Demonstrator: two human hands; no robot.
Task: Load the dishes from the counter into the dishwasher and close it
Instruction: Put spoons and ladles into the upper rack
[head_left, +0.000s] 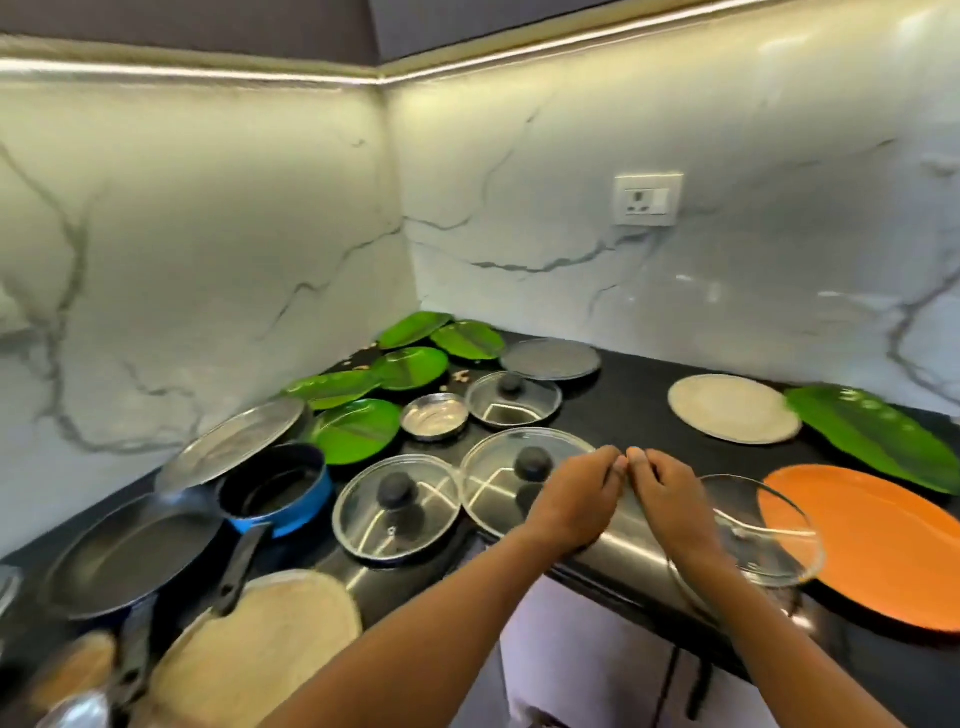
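My left hand (576, 499) and my right hand (670, 499) meet fingertip to fingertip over the far rim of a shiny steel plate (618, 551), which is blurred and tilted at the counter's front edge. Both hands are curled onto it. Behind them lie two glass lids with black knobs (397, 506) (519, 483). A clear glass bowl (763, 535) sits just right of my right wrist, next to an orange oval platter (878, 540). The dishwasher is not in view.
The black counter (634, 400) also holds several green leaf plates (358, 431), a steel bowl (435, 415), a third lid (511, 397), steel plates (732, 408) (550, 358), a blue saucepan (275, 486), a black frying pan (130, 551) and a beige plate (260, 639). A white cabinet (587, 654) is below.
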